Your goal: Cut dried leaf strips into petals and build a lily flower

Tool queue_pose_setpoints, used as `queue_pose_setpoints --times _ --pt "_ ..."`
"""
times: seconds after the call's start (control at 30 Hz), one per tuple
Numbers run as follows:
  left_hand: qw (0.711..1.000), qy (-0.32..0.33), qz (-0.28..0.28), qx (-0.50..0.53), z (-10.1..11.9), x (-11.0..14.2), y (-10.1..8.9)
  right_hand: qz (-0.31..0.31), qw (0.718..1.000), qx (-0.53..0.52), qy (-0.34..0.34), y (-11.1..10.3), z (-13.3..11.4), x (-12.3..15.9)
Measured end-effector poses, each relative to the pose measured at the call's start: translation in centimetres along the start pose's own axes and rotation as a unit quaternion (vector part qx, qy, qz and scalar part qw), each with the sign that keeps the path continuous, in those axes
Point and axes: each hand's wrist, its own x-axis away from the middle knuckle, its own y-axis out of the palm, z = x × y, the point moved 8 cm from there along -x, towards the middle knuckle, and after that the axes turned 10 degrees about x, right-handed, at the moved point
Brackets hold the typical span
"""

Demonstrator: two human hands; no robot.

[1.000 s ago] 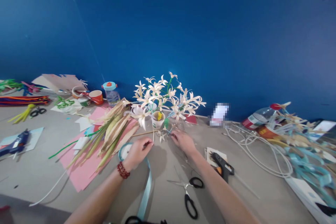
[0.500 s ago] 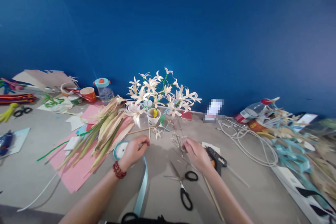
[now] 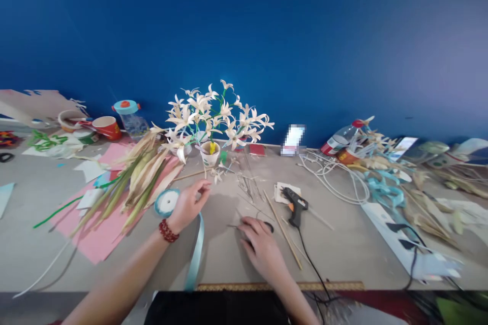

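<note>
My left hand (image 3: 190, 205), with a red bead bracelet on the wrist, is raised beside a roll of light blue ribbon (image 3: 166, 203). Its fingers are curled together; anything between them is too small to make out. My right hand (image 3: 260, 241) lies over the scissors (image 3: 270, 227), fingers bent around them, hiding most of the black handles. Thin blade tips poke out to its left. Between the hands a loose ribbon tail (image 3: 197, 254) runs to the table edge. Beyond them, white handmade flowers (image 3: 202, 104) on green stems stand in a paper cup (image 3: 209, 158).
Dried corn husks (image 3: 141, 190) lie on pink paper (image 3: 93, 241) at left. To the right are a thin wooden stick (image 3: 284, 233), a glue gun (image 3: 295, 205) with its cord, a coiled white cable (image 3: 331, 177) and a power strip (image 3: 396, 244). A ruler (image 3: 335, 286) lies along the front edge.
My right hand has moved down and left from the thin wires onto the scissors. My left hand stays near the ribbon roll. The view has swung right.
</note>
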Motion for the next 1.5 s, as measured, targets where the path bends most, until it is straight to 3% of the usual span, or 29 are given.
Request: queue_pose_setpoints --times 0.23,0.37,0.67,1.27,1.5 --pt "0.999 0.031 0.013 -0.023 0.5 -0.1 -0.2 0.039 0.999 -0.007 0.021 0.2 0.9 3.2" --pt "0.999 0.043 -0.004 -0.028 1.2 0.0 0.2 0.079 0.996 -0.002 0.049 -0.3 2.9 4.2" --pt "0.999 0.036 -0.007 -0.037 1.1 -0.2 0.3 0.121 0.99 0.028 0.073 -0.8 7.2 1.8" --pt "0.996 0.038 -0.075 0.018 3.4 0.2 2.7 0.173 0.975 0.104 0.093 -1.4 6.8 3.8" --pt "0.985 0.128 -0.115 0.005 4.1 1.0 3.9 0.207 0.966 0.153 0.024 -2.4 6.7 3.8"
